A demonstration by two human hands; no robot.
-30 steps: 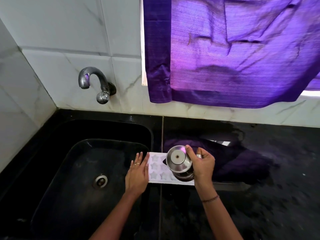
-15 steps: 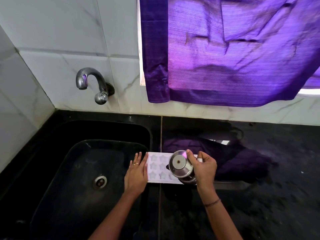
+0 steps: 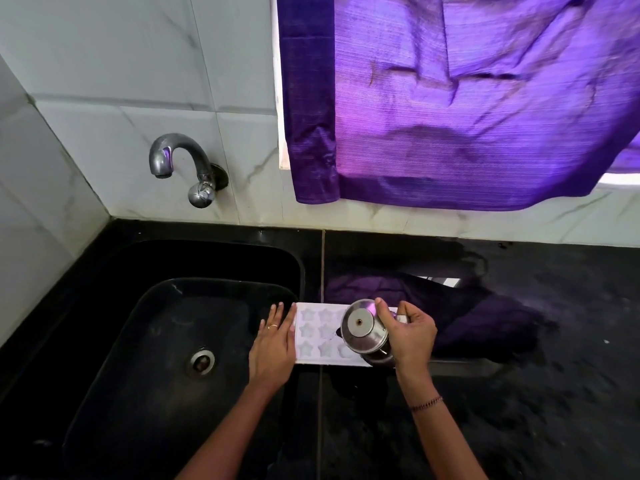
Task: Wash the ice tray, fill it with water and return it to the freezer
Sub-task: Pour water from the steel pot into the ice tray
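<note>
We have the white star-mould ice tray (image 3: 320,332) lying flat on the black counter (image 3: 519,393), its left end just at the sink (image 3: 138,341) rim, near the front edge. Our left hand (image 3: 273,344) rests flat against that left end, fingers straight and together, steadying it. Our right hand (image 3: 412,336) is clamped round a small steel pot (image 3: 363,330), tipped toward the tray's right cells — filling looks under way, though we cannot make out the water stream. To do this well we should tip slowly, move cell by cell leftward, stop short of each brim, and keep the tray level — a full one will slop when carried to the freezer.
</note>
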